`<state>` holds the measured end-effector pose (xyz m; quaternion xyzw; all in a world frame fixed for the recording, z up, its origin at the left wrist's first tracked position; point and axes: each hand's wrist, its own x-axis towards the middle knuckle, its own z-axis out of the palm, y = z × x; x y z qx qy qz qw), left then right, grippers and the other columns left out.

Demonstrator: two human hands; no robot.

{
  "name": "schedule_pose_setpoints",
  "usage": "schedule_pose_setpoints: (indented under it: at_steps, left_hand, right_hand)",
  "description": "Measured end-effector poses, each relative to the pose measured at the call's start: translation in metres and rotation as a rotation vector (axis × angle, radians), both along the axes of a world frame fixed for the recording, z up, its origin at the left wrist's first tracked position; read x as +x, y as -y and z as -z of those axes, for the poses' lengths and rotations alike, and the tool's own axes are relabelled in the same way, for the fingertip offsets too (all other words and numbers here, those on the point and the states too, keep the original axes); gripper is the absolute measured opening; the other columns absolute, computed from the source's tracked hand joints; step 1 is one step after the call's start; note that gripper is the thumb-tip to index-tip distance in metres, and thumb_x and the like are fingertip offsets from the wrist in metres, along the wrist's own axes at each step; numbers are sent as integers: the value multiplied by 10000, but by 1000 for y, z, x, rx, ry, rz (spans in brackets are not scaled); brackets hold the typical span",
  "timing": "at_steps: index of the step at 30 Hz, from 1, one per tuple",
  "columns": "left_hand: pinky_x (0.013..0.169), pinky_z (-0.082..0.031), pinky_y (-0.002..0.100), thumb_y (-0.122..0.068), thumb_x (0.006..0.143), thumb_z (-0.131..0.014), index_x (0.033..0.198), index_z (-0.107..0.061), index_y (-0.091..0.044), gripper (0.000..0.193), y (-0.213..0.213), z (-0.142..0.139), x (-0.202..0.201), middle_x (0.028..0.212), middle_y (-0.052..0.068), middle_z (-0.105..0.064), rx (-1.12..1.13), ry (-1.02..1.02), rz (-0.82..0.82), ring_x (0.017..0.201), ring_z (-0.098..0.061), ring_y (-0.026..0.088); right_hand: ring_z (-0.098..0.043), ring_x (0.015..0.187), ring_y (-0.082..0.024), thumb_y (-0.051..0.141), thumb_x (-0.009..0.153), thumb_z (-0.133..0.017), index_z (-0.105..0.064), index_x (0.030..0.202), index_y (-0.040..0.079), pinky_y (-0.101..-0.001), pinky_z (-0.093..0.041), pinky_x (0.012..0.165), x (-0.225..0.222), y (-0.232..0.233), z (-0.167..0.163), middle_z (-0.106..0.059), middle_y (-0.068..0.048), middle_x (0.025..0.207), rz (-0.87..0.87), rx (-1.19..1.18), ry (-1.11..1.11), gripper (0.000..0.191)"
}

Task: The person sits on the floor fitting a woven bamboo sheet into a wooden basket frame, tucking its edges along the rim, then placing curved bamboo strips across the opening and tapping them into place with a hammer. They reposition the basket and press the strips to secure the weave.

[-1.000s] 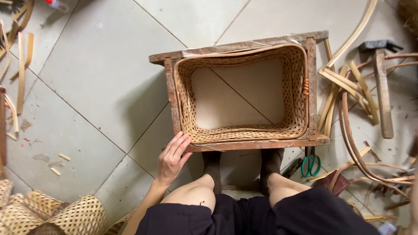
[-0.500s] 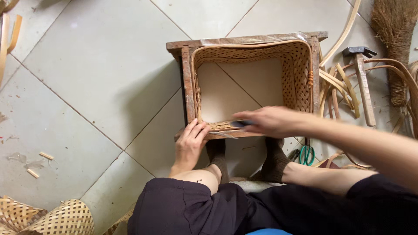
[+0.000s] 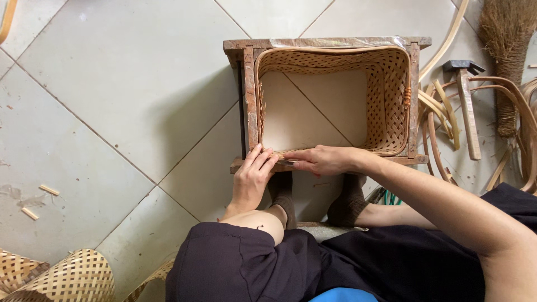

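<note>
While the person sits low on the floor, both hands meet at the near edge of the woven basket (image 3: 335,100), which sits inside a wooden frame (image 3: 250,100) in the upper middle of the frame. The left hand (image 3: 251,178) lies flat and open, fingers resting on the frame's corner, seemingly to keep it steady. The right hand (image 3: 321,160) is half closed, fingertips pinching at the basket rim; I cannot tell if it grips some small thing. Both feet are under the frame's near rail. A hammer (image 3: 465,106) and a broom (image 3: 503,61) lie at the right, woven sheets (image 3: 61,277) at the lower left
</note>
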<state>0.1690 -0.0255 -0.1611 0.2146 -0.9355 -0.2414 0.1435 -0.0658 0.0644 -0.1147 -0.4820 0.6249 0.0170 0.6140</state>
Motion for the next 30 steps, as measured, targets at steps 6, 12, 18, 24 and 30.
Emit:
schedule_pose_setpoints:
  at_steps: [6,12,18,24,30]
  left_hand:
    - [1050,-529,365,-15,750,-753,1207,-741,-138,473,0,0,1,1308,19,-676,-6,-1,-4,1315,-583,269]
    - [1046,-532,357,-50,816,-734,1203,-741,-139,397,-1,-2,0,1300,16,-677,-39,3,0,1319,-578,262]
    - [1076,-503,387,-38,749,-740,1193,-725,-140,457,0,-6,-2,1300,37,-641,-53,27,18,1309,-552,275]
    - [1127,-456,411,-41,747,-749,1181,-695,-103,441,0,-6,-6,1312,70,-588,-91,38,44,1308,-517,289]
    - [1157,-426,449,-48,756,-750,1193,-691,-67,442,1,-2,-6,1279,62,-610,-133,78,69,1296,-515,300]
  right_hand:
    - [-738,780,-261,477,1014,-437,-401,1538,268,-439,-557,819,3,9,-3,-706,-154,738,-10,4,42,565]
    - [-757,818,-286,459,1013,-473,-462,1426,217,-472,-554,796,11,4,7,-717,-161,724,25,-20,1,479]
    - [-711,663,-395,397,1018,-518,-424,1512,207,-530,-559,608,48,-37,0,-696,-192,695,116,-462,-343,537]
    - [-674,535,-304,366,1013,-552,-366,1562,153,-421,-548,430,68,-52,7,-688,-168,831,93,-636,-520,618]
    - [-644,477,-241,396,1008,-583,-362,1560,180,-365,-513,372,75,-63,15,-659,-123,905,10,-670,-666,633]
